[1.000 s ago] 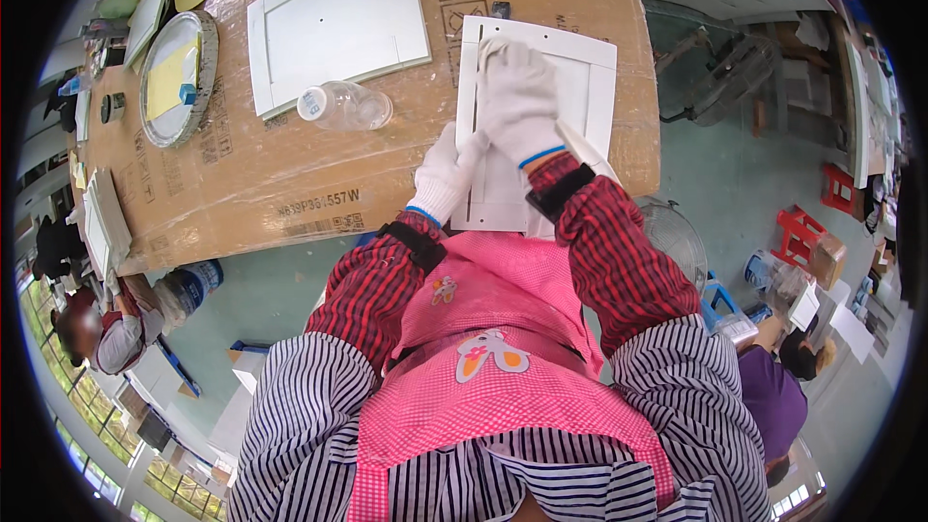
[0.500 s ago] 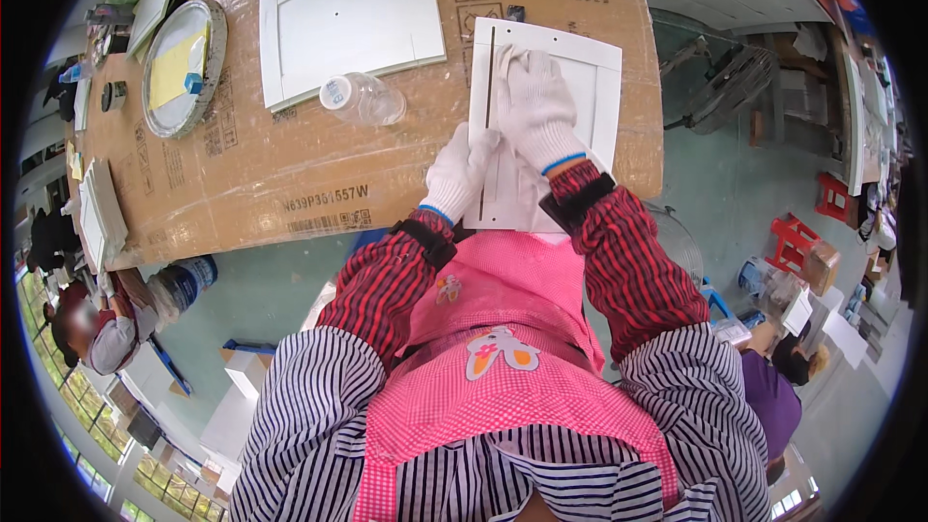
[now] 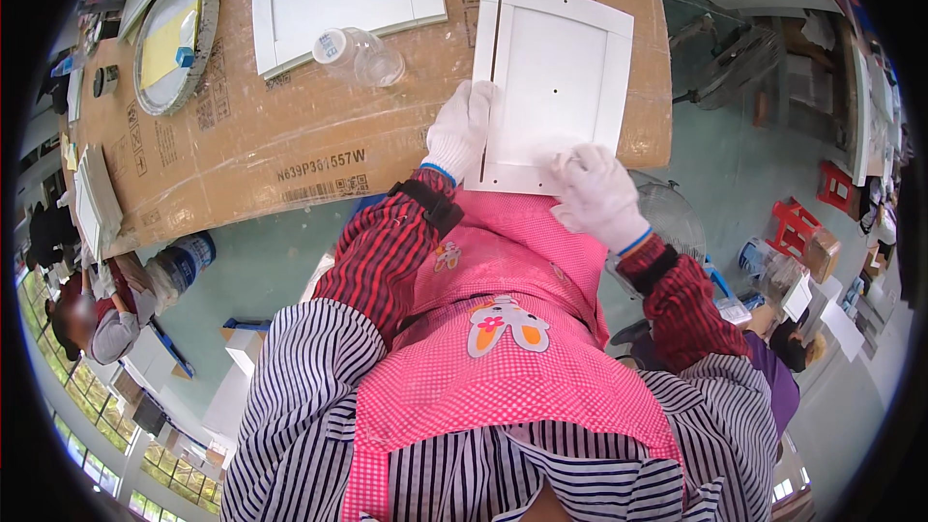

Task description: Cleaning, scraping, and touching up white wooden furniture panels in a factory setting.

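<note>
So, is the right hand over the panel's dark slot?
No, the right hand is at the panel's lower right; the slot runs along its left side.

The panel [image 3: 546,48] is coloured white and marked by a dark slit [image 3: 495,39] and dark dots. The left hand [image 3: 461,126] and the right hand [image 3: 597,195] are gloved in white, edged with blue. The sleeve covers [image 3: 372,256] are striped in red and black and crossed by black straps [image 3: 425,205]; the shirt [image 3: 290,396] is striped in white and dark blue. The apron [image 3: 425,387] is checked in pink and white, decorated with a white rabbit [image 3: 507,327] eared in orange. The brown surface [image 3: 242,159] is printed with dark marks. The yellow sheet [image 3: 166,60] is topped by a blue block [image 3: 184,57].
</note>
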Demonstrator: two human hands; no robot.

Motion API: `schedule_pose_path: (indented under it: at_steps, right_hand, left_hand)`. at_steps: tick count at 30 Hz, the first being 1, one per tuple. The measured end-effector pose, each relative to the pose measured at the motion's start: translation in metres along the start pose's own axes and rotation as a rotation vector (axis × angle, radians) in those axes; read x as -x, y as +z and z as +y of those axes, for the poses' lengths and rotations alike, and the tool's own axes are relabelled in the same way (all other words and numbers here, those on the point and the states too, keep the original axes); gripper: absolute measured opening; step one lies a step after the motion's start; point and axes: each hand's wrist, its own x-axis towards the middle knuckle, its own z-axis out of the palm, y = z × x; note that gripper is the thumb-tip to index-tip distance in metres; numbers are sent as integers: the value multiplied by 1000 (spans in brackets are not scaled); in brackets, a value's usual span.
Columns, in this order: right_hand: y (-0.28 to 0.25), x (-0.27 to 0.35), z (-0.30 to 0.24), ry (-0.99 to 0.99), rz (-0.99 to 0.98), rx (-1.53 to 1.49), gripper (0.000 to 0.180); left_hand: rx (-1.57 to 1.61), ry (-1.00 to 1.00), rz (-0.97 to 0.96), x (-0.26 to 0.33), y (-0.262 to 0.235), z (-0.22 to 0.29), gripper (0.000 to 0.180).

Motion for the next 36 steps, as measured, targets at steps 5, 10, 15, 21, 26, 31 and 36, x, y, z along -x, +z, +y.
schedule_pose_path:
  at_steps: [5,10,15,21,26,31,36]
  right_hand:
    - [9,-13,-19,31,16,3,43]
    - [29,-44,-56,-37,116,-45,35]
    - [-2,-12,-11,38,-125,0,42]
    - [30,-30,-36,-49,96,-19,32]
    - [43,-27,-50,6,231,42,29]
    - [11,19,9,30,189,142,21]
    - [33,19,0,135,154,203,16]
  left_hand:
    - [38,17,-20,-6,3,-9,53]
    - [102,5,-19,-2,-5,10,51]
    - [59,-11,33,2,-1,13,51]
    - [55,93,105,-5,5,-1,48]
    - [25,57,94,0,3,8,45]
    - [38,78,132,3,3,-2,43]
    - [67,136,159,17,3,5,41]
